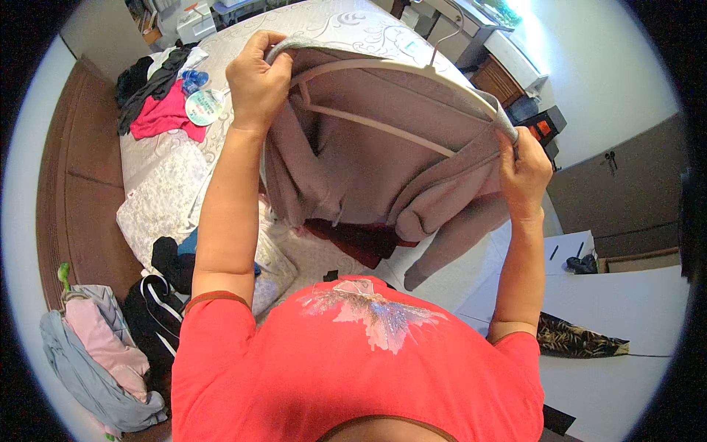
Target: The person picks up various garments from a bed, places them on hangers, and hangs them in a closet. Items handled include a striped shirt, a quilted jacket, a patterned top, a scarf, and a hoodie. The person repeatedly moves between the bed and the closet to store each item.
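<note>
Both of my hands hold up a grey-brown long-sleeved garment (368,173), spread wide in front of me over the bed. My left hand (258,81) is closed on its lighter grey edge at the upper left. On the opposite side, my right hand (524,173) pinches the same edge, lower down. A cream-coloured clothes hanger (379,129) sits inside the garment's opening, its metal hook rising above the edge at the upper right. One sleeve dangles toward the lower right. Below the hem, some dark red cloth (353,239) shows, mostly hidden.
The bed's patterned mattress (353,26) stretches behind the garment. Pink cloth (173,114), dark clothes and a round pale-green item (204,107) lie at its far left. More clothes (96,353) hang at the near left. A white surface (626,309) and brown cabinet (626,191) stand right.
</note>
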Available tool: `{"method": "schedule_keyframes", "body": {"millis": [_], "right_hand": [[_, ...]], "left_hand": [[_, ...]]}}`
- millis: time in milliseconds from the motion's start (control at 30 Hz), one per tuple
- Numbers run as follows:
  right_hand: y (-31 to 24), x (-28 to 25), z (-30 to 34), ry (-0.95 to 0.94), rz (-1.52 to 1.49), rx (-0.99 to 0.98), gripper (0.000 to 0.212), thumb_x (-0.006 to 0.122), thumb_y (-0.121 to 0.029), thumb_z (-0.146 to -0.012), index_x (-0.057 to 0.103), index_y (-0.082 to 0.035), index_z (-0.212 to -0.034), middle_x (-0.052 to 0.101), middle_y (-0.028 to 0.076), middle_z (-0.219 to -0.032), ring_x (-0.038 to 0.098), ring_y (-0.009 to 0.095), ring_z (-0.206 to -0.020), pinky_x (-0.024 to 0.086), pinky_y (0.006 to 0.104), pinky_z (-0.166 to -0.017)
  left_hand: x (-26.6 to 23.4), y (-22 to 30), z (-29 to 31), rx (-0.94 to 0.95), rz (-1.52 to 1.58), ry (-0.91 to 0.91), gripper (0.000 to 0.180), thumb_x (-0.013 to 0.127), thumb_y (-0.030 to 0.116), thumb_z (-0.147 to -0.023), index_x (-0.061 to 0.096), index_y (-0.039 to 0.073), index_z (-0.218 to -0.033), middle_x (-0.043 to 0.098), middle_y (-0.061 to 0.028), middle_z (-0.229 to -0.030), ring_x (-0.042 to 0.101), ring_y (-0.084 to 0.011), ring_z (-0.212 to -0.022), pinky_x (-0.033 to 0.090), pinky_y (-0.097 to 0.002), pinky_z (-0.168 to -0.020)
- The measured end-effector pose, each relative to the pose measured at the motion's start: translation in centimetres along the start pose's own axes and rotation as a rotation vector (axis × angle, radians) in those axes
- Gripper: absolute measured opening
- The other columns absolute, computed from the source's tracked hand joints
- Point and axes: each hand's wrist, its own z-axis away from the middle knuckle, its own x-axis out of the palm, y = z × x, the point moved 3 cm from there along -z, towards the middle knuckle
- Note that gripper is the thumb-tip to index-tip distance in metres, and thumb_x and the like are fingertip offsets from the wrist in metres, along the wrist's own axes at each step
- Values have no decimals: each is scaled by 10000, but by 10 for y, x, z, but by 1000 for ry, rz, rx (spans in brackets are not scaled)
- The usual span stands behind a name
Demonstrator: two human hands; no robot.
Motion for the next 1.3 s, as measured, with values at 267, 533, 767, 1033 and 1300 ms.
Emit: {"method": "schedule_keyframes", "body": {"millis": [267, 533, 767, 1033, 1300], "right_hand": [[-13, -4, -4, -35, 6, -38, 180, 624, -177, -795, 513, -40, -760, 521, 136, -679, 539, 311, -621, 416, 382, -540], [-24, -9, -13, -37, 148, -136, 172, 618, -186, -801, 511, -54, -775, 531, 118, -681, 545, 293, -637, 421, 381, -538], [-18, -7, -13, 41, 178, -18, 177, 615, -204, -799, 515, -58, -798, 537, 121, -691, 551, 300, -649, 428, 396, -559], [-14, -11, -4, 159, 41, -64, 132, 631, -121, -787, 576, -22, -856, 570, 143, -745, 563, 311, -672, 441, 381, -590], [7, -28, 0, 247, -33, -78, 95, 619, -78, -793, 587, -8, -849, 575, 139, -743, 564, 302, -659, 445, 365, -602]], "left_hand": [[-26, 6, -10, 277, -324, 53, 116, 590, 120, -770, 594, 73, -876, 625, -136, -788, 613, -329, -721, 478, -370, -603], [-47, -2, -4, 411, -476, -47, 117, 594, 121, -759, 582, 75, -866, 596, -120, -802, 593, -323, -713, 464, -371, -577], [-56, 33, 19, 375, -538, -206, 128, 569, 50, -754, 576, 25, -879, 573, -154, -761, 586, -326, -678, 464, -367, -588], [-8, 81, 132, 235, -24, -747, 212, 625, 197, -779, 572, 27, -893, 553, -144, -728, 583, -313, -694, 475, -398, -600], [-45, 50, 39, 170, -87, -475, 192, 670, 103, -752, 626, 21, -919, 634, -84, -838, 594, -197, -737, 457, -285, -673]]}}
